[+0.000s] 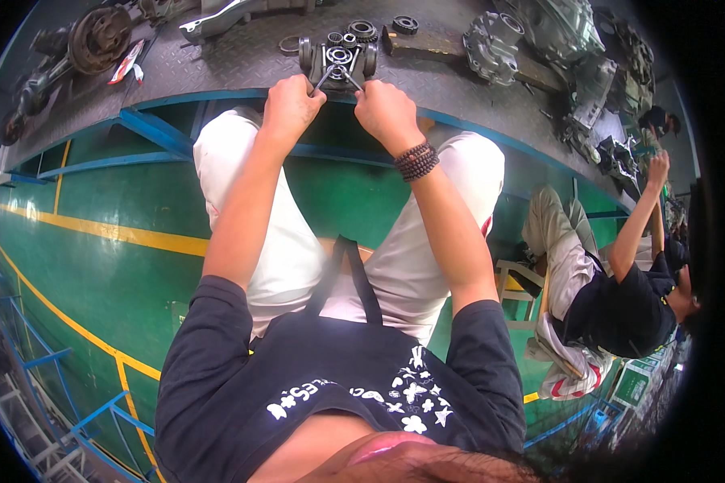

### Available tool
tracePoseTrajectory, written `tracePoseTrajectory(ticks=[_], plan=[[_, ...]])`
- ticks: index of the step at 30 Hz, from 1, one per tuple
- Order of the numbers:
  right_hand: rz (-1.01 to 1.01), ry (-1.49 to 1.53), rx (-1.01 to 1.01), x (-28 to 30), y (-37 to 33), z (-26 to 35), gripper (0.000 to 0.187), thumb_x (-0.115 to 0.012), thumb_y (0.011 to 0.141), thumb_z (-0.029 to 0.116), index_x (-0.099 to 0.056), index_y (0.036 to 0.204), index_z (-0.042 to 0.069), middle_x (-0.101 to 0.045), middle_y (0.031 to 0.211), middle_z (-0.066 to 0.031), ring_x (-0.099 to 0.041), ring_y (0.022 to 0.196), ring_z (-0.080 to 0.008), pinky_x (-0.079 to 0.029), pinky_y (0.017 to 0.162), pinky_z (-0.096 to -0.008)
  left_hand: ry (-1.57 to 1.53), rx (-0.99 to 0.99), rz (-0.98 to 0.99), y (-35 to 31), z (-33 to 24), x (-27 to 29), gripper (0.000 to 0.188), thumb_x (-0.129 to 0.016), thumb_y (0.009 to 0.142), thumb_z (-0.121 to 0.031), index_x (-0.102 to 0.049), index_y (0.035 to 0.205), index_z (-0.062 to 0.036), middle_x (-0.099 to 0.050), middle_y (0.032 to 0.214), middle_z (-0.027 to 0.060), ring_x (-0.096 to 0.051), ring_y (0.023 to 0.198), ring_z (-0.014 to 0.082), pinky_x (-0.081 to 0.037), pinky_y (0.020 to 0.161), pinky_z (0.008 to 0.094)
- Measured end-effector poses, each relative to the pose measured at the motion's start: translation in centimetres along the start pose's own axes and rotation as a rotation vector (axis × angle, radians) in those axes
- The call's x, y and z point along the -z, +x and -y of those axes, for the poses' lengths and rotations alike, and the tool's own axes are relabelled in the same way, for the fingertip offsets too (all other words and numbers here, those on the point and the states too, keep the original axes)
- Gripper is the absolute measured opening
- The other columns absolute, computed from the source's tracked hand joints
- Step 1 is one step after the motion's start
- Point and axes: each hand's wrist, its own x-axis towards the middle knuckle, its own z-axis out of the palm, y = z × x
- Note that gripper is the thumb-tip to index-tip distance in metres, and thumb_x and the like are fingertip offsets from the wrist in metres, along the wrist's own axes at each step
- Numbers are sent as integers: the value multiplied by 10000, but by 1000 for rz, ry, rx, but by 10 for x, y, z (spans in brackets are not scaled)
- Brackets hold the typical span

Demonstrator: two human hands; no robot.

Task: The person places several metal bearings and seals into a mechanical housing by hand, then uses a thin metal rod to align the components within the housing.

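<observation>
My left hand (290, 109) is closed around the end of a thin metal rod (325, 78). Opposite it, my right hand (388, 114), with a dark beaded bracelet at the wrist, grips another thin metal rod (352, 79). The rods slant inward and meet in a V at the near side of a dark metal assembly (305, 58) with a round bearing-like part (339, 55) in its middle. Whether they are two separate tools or the legs of one pair of pliers, I cannot tell. The assembly rests near the bench's front edge.
Behind the assembly lie a gear (363, 30), another ring gear (405, 25) and a thin ring (289, 45). A wooden block (423, 46) and metal housings (493, 50) stand to the right on the bench (209, 68). Another person (620, 310) sits at the right.
</observation>
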Motion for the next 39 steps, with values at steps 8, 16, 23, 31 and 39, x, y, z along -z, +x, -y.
tracePoseTrajectory(ticks=[8, 16, 23, 31, 39], plan=[[-3, 38, -36, -6, 10, -3, 252, -605, 900, 239, -731, 867, 23, -722, 918, -212, -704, 886, -398, -550, 797, -498, 60, 9, 58, -10, -6, 11, 283, -742, 806, -258, -720, 881, 14, -710, 876, 221, -696, 896, 365, -529, 846, 399], [76, 49, -75, -4, 20, -2, 286, -572, 929, 296, -702, 987, 47, -713, 982, -201, -673, 960, -405, -521, 842, -506, 77, 31, 87, -13, -2, 18, 277, -742, 800, -253, -743, 893, 8, -703, 887, 239, -694, 892, 383, -538, 845, 415], [73, 31, -54, -3, 9, -2, 286, -575, 926, 288, -694, 953, 30, -705, 971, -221, -675, 941, -415, -528, 828, -506, 50, 29, 59, -6, 2, 9, 297, -736, 806, -275, -733, 902, 7, -708, 907, 234, -695, 911, 375, -532, 859, 405], [17, 16, -3, 1, -1, 0, 264, -585, 906, 240, -721, 862, 18, -717, 913, -220, -701, 878, -405, -550, 794, -500, 53, 11, 12, 3, -1, -2, 312, -744, 806, -300, -732, 887, 0, -712, 897, 218, -694, 914, 368, -530, 855, 400], [-50, 18, -16, -8, 9, -3, 257, -583, 892, 224, -723, 843, 13, -717, 884, -223, -705, 861, -404, -557, 777, -502, 79, 23, 67, -10, -6, 8, 305, -749, 805, -286, -724, 875, 10, -710, 895, 223, -696, 892, 372, -532, 854, 396]])
